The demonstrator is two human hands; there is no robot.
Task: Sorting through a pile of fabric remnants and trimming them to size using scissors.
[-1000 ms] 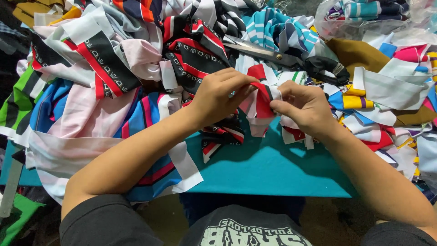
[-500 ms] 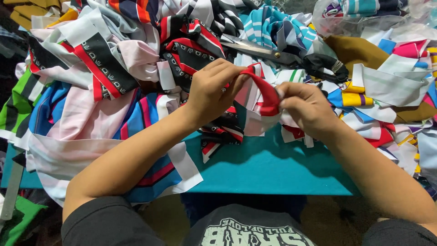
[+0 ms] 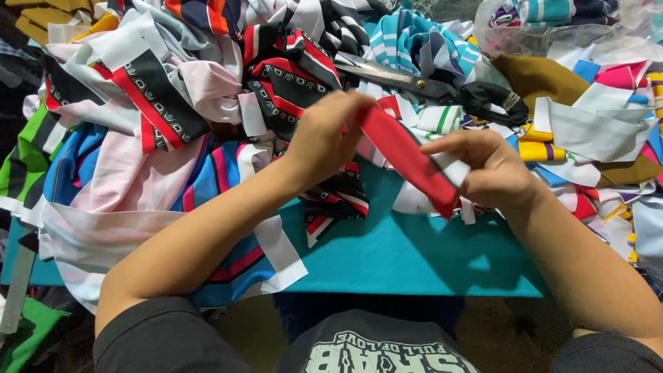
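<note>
Fingers of my left hand (image 3: 324, 141) were pinched on the top end of a red fabric strip (image 3: 407, 160), thumb side facing me, wrist bent a little and knuckles tipped up toward the pile. Forearm came in from the lower left at a slant, elbow down near my black sleeve (image 3: 162, 338).

Right hand (image 3: 494, 169) was clamped on the lower end of that same strip, fingers curled over the top of it with a bit of white cloth caught underneath, so I honestly couldn't tell where my thumb sat. That forearm ran in from the lower right, so both arms made a kind of V meeting over the table.

Strip itself was pulled pretty taut between the two hands, slanting from upper left down to lower right, held up just above the teal table (image 3: 414, 255), not lying on it.

All around was a big heap of fabric scraps (image 3: 159, 138), striped, pink, black-and-red, blue, piled on the far side and spilling off the left edge. Pair of scissors (image 3: 400, 77) lay on top of the heap just past my hands, blades pointing left, black handles to the right, apart from both hands.
</note>
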